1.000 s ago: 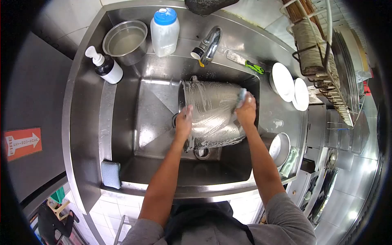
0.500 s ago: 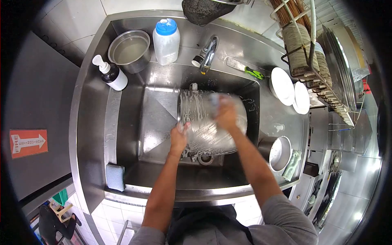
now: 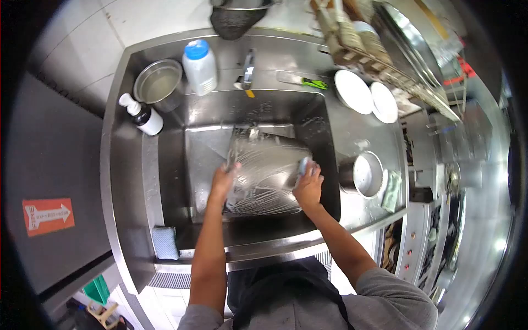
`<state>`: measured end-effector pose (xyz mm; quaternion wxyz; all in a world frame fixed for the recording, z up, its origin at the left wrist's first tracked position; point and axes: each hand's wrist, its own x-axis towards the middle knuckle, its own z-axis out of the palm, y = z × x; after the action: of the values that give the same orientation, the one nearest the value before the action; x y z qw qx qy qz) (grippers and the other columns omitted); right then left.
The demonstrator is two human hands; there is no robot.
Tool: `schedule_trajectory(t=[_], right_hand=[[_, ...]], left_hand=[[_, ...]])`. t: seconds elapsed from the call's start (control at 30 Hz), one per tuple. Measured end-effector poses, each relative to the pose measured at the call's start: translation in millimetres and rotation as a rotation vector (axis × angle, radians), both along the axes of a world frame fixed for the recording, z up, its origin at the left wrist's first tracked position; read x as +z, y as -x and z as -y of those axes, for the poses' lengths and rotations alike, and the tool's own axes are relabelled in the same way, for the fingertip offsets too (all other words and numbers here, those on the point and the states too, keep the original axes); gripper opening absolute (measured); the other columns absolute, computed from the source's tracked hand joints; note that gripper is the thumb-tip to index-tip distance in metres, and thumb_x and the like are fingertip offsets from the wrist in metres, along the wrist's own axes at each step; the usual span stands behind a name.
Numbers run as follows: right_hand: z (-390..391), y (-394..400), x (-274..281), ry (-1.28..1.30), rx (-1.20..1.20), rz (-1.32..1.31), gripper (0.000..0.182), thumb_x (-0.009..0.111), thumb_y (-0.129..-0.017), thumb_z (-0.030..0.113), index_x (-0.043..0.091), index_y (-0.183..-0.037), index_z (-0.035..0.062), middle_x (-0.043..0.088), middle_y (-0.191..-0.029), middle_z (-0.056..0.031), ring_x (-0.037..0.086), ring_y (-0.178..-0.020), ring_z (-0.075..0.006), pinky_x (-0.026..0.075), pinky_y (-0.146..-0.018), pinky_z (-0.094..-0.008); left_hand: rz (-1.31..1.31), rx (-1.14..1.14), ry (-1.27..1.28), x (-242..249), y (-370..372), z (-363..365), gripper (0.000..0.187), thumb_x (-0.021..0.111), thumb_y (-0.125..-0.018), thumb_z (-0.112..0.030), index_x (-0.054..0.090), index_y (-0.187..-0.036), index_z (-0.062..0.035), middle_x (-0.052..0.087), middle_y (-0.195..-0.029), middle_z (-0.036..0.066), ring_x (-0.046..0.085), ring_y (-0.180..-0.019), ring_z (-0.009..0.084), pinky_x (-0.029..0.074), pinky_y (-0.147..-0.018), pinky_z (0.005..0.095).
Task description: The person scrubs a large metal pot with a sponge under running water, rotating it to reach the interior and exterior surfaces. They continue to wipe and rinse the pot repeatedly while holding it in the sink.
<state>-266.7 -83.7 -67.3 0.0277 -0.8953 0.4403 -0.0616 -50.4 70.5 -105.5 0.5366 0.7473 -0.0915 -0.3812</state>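
A metal tray (image 3: 267, 173) streaked with suds lies tilted in the steel sink (image 3: 198, 159). At the tray's left edge my left hand (image 3: 224, 181) is closed around the rim. By its right edge my right hand (image 3: 309, 184) holds a small light-blue sponge (image 3: 304, 165), its fingers wrapped round it. The faucet (image 3: 248, 69) stands behind the sink, above the tray. Part of the sink floor is hidden under the tray.
A steel pot (image 3: 159, 85), a blue-capped bottle (image 3: 201, 71) and a pump bottle (image 3: 144, 116) stand back left. White bowls (image 3: 353, 92), a green-handled scraper (image 3: 313, 83), another pot (image 3: 367, 174) and a green cloth (image 3: 391, 191) are right. A blue sponge (image 3: 165, 243) lies front left.
My right hand has moved with the sponge from the tray's upper part down to its right edge. My left hand still holds the left edge. The whole view has shifted.
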Motion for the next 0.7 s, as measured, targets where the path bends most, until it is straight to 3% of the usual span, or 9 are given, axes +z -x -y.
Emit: schedule_trajectory(t=[0.07,0.17,0.3,0.37,0.47,0.53,0.57,0.63,0.7], right_hand=[[-11.3,24.0,36.6,-0.220,0.079,-0.045,0.061,0.059,-0.076,0.009,0.037,-0.131,-0.0014,0.041,-0.131,-0.0197,0.044,-0.116,-0.0364,0.038,-0.090,-0.0454],[21.5,72.9,67.9,0.007,0.204,0.189,0.062,0.059,-0.073,0.005,0.039,-0.131,0.0005,0.045,-0.128,-0.0207,0.047,-0.114,-0.0379,0.039,-0.091,-0.0469],[77.1,114.5,131.2,0.009,-0.013,0.424,0.048,0.059,-0.072,0.004,0.056,-0.119,0.0012,0.060,-0.111,-0.0248,0.059,-0.101,-0.0405,0.047,-0.088,-0.0426],[101.5,123.0,137.0,-0.319,-0.347,0.433,0.050,0.062,-0.073,0.007,0.056,-0.123,-0.0003,0.064,-0.103,-0.0219,0.064,-0.092,-0.0284,0.050,-0.079,-0.0314],[139.1,134.3,93.2,-0.356,-0.350,0.291,0.054,0.062,-0.075,0.013,0.053,-0.127,0.0017,0.063,-0.107,-0.0258,0.064,-0.097,-0.0310,0.048,-0.085,-0.0325],[143.3,122.8,82.6,-0.291,-0.186,0.110,0.053,0.062,-0.075,0.014,0.053,-0.126,0.0007,0.061,-0.109,-0.0287,0.060,-0.102,-0.0406,0.046,-0.090,-0.0407],[160.3,141.0,40.3,-0.119,-0.005,0.142,0.052,0.060,-0.072,0.013,0.055,-0.122,-0.0016,0.063,-0.106,-0.0267,0.059,-0.102,-0.0407,0.046,-0.090,-0.0413],[164.7,132.8,25.8,-0.145,-0.149,-0.085,0.048,0.055,-0.072,0.007,0.056,-0.119,-0.0022,0.063,-0.104,-0.0258,0.059,-0.100,-0.0412,0.046,-0.089,-0.0427],[184.4,151.8,6.0,-0.173,0.006,-0.118,0.045,0.049,-0.073,0.003,0.058,-0.117,-0.0003,0.063,-0.103,-0.0244,0.060,-0.097,-0.0413,0.046,-0.088,-0.0445]], left_hand=[[0.214,-0.105,-0.152,6.9,-18.6,17.3,0.042,0.064,-0.088,-0.038,0.063,-0.102,0.0014,0.064,-0.085,0.010,0.056,-0.079,0.0179,0.045,-0.078,0.0318],[0.306,-0.095,0.013,-6.0,-15.1,12.2,0.038,0.062,-0.090,-0.034,0.064,-0.096,0.0033,0.063,-0.080,0.010,0.053,-0.074,0.0167,0.044,-0.074,0.0302],[0.261,-0.050,0.047,-8.5,3.9,4.0,0.035,0.061,-0.091,-0.031,0.063,-0.096,0.0037,0.062,-0.079,0.009,0.051,-0.074,0.0159,0.043,-0.071,0.0301],[0.261,0.077,0.159,-31.8,11.4,5.9,0.037,0.060,-0.092,-0.032,0.062,-0.097,0.0044,0.061,-0.077,0.008,0.051,-0.073,0.0155,0.043,-0.071,0.0306],[0.346,0.117,0.066,-33.0,17.2,19.3,0.043,0.056,-0.092,-0.039,0.062,-0.093,0.0039,0.062,-0.075,0.021,0.054,-0.067,0.0314,0.045,-0.070,0.0394],[0.390,0.111,0.053,-26.2,20.3,23.2,0.046,0.055,-0.092,-0.042,0.062,-0.093,0.0044,0.062,-0.076,0.023,0.057,-0.069,0.0340,0.045,-0.070,0.0412],[0.437,0.102,0.037,-23.7,20.9,20.6,0.049,0.053,-0.092,-0.044,0.061,-0.094,0.0049,0.063,-0.078,0.025,0.059,-0.071,0.0365,0.045,-0.070,0.0430],[0.478,0.146,0.046,-23.6,26.7,21.1,0.052,0.052,-0.092,-0.046,0.060,-0.096,0.0048,0.063,-0.082,0.028,0.061,-0.079,0.0435,0.045,-0.071,0.0451],[0.418,0.162,0.057,-21.8,31.0,20.0,0.055,0.049,-0.092,-0.049,0.059,-0.096,0.0049,0.062,-0.083,0.030,0.061,-0.085,0.0456,0.046,-0.071,0.0473]])
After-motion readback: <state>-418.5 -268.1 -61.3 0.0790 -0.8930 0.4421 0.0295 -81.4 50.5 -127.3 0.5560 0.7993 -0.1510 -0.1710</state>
